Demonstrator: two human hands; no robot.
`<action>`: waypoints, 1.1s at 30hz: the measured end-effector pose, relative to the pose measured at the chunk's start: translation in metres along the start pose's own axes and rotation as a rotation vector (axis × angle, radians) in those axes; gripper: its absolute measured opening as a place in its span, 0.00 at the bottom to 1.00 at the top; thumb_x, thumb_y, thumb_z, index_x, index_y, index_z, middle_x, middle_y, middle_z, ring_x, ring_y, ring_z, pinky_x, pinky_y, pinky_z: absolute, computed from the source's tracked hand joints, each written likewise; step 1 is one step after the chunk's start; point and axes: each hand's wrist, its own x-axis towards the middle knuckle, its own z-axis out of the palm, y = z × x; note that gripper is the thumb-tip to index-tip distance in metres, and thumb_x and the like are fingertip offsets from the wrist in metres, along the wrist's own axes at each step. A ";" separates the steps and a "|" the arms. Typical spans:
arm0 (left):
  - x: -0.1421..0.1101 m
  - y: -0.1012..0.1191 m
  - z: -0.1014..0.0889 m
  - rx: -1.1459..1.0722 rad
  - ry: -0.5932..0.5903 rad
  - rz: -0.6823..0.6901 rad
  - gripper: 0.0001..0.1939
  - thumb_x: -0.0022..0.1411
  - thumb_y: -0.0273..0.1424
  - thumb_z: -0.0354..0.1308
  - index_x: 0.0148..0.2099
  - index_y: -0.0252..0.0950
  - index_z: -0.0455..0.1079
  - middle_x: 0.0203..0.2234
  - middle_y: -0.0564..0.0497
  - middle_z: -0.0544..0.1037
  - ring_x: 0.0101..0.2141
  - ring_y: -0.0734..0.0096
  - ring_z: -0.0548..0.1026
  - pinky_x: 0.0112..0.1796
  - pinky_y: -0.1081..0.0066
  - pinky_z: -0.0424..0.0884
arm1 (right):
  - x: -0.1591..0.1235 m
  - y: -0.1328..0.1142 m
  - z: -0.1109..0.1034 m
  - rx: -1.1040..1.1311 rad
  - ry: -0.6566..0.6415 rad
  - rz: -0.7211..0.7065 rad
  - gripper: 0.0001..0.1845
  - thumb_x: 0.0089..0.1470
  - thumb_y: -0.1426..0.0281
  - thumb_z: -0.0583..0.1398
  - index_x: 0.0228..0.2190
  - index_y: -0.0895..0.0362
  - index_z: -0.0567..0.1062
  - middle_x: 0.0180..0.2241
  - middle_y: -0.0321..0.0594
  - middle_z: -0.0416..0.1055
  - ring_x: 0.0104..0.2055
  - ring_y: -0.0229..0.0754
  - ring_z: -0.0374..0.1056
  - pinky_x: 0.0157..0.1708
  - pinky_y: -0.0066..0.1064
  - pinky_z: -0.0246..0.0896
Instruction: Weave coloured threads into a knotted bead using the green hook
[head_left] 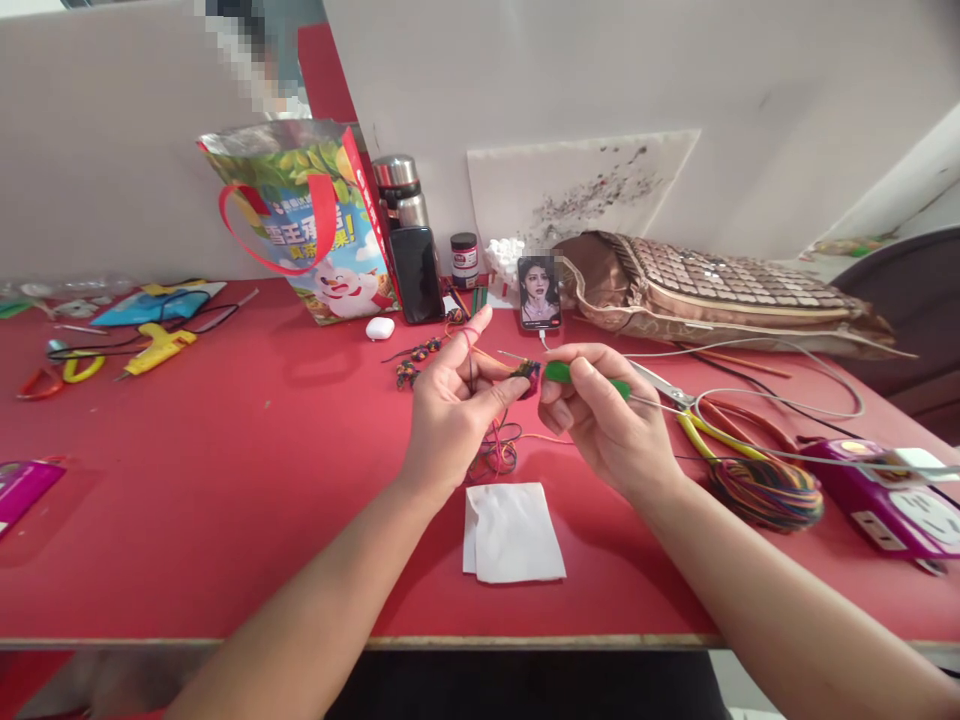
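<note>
My left hand (457, 405) is closed on a small dark, multicoloured piece of crochet (527, 378), pinched between thumb and fingers. A strand of cord runs over its raised index finger. Close beside it, my right hand (611, 415) grips a crochet hook by its green handle (559, 373). A thin metal shaft juts from the handle's right end, and a thin metal tip shows near the crochet piece; whether they belong together I cannot tell. Loose multicoloured cord (495, 452) lies below the hands. Small knotted pieces (409, 372) rest left of my left hand.
Behind the hands stand a phone showing a picture (540, 292), a dark phone (417, 275) and a printed bag (315, 225). Folded white paper (516, 533) lies in front. On the right are scissors (716, 425), a cord bundle (769, 492), a purple power strip (885, 500) and a cable.
</note>
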 end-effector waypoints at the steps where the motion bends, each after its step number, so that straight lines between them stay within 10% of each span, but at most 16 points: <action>1: -0.001 0.001 0.000 0.010 0.002 0.007 0.39 0.50 0.26 0.81 0.65 0.46 0.80 0.27 0.57 0.82 0.28 0.74 0.73 0.31 0.71 0.69 | 0.000 0.000 0.000 0.008 0.000 0.003 0.13 0.64 0.56 0.72 0.41 0.52 0.84 0.28 0.34 0.77 0.23 0.34 0.65 0.24 0.30 0.67; 14: -0.001 0.003 -0.003 0.059 -0.035 -0.012 0.60 0.53 0.25 0.79 0.82 0.48 0.58 0.28 0.56 0.81 0.30 0.69 0.77 0.31 0.70 0.72 | -0.002 0.002 -0.001 0.035 -0.016 0.035 0.11 0.65 0.58 0.72 0.40 0.52 0.85 0.27 0.34 0.78 0.22 0.33 0.65 0.22 0.28 0.66; 27: -0.007 0.001 0.008 0.008 -0.031 -0.025 0.53 0.51 0.23 0.80 0.76 0.43 0.67 0.26 0.60 0.77 0.25 0.76 0.67 0.27 0.71 0.66 | -0.016 0.016 -0.001 -0.618 0.038 -0.490 0.07 0.74 0.67 0.63 0.50 0.50 0.82 0.42 0.39 0.82 0.36 0.38 0.77 0.38 0.33 0.76; 33: 0.003 -0.002 -0.004 -0.177 -0.129 -0.122 0.43 0.52 0.25 0.80 0.69 0.35 0.73 0.28 0.59 0.79 0.33 0.75 0.78 0.41 0.72 0.74 | -0.011 0.009 0.014 0.002 0.087 -0.068 0.10 0.68 0.57 0.70 0.43 0.49 0.85 0.29 0.34 0.77 0.26 0.34 0.68 0.28 0.28 0.70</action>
